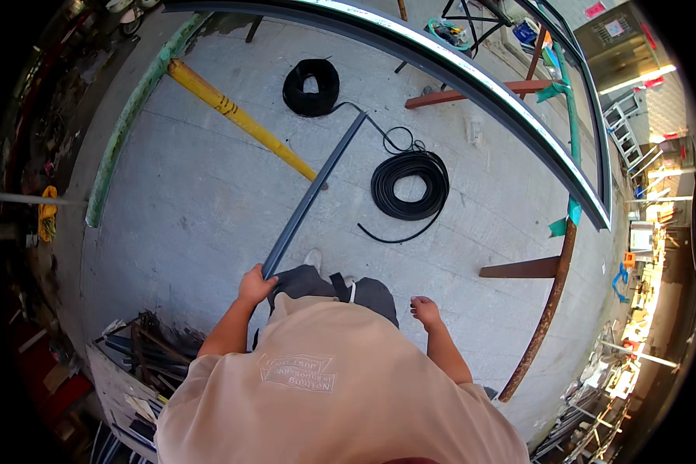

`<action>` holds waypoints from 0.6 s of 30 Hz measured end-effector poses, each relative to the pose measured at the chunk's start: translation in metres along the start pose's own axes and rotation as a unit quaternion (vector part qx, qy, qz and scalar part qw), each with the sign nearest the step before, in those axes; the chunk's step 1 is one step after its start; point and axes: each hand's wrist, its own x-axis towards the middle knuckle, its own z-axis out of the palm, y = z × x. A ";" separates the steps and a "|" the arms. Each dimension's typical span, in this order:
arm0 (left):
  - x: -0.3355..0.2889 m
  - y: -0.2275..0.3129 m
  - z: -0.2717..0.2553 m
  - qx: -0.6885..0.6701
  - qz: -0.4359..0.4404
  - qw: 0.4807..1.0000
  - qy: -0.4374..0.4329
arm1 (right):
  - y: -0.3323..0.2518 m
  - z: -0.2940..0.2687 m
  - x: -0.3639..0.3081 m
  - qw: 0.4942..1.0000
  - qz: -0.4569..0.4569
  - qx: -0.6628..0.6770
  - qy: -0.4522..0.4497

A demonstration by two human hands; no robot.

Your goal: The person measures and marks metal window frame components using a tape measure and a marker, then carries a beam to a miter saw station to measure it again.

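Observation:
My left hand (256, 285) is closed around the near end of a long grey profile strip (314, 193). The strip slants away from me to the right, above the concrete floor. Its far end lies near a thin black strand that runs between two coils. My right hand (424, 311) hangs beside my right hip with the fingers curled in, and no object sticks out of it. On the floor ahead lie a tight black coil (295, 91) and, farther right, a looser coil of black rubber strip (382, 192) with one loose end curving toward me.
A large dark frame (472, 58) spans the far side, resting near a rusty, green-taped rail (566, 240) on the right. A yellow bar (240, 116) joins a green pipe (127, 131) on the left. Scrap lengths (143, 348) are heaped at near left.

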 end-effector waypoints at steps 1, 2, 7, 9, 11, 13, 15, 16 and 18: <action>0.000 0.003 0.005 -0.014 -0.008 1.000 0.011 | -0.019 -0.007 0.011 1.000 -0.004 -0.020 -0.011; 0.001 0.005 0.010 -0.029 -0.017 0.999 0.024 | -0.042 -0.014 0.025 0.998 -0.023 -0.047 -0.028; -0.001 0.041 0.021 -0.107 -0.111 0.988 0.030 | -0.143 -0.057 0.123 0.967 -0.131 -0.211 -0.061; -0.014 0.066 0.022 -0.134 -0.141 0.980 0.031 | -0.182 -0.067 0.169 0.924 -0.216 -0.311 -0.047; -0.019 0.074 0.035 -0.124 -0.144 0.980 0.055 | -0.226 -0.067 0.208 0.884 -0.263 -0.386 -0.033; -0.018 0.075 0.056 -0.143 -0.142 0.976 0.078 | -0.284 -0.053 0.223 0.870 -0.261 -0.417 -0.030; -0.012 0.093 0.069 -0.219 -0.162 0.960 0.064 | -0.339 -0.040 0.228 0.853 -0.279 -0.439 -0.035; -0.006 0.101 0.072 -0.254 -0.173 0.950 0.060 | -0.370 -0.024 0.221 0.838 -0.298 -0.455 -0.049; 0.008 0.113 0.068 -0.263 -0.188 0.945 0.049 | -0.408 0.013 0.213 0.811 -0.331 -0.477 -0.073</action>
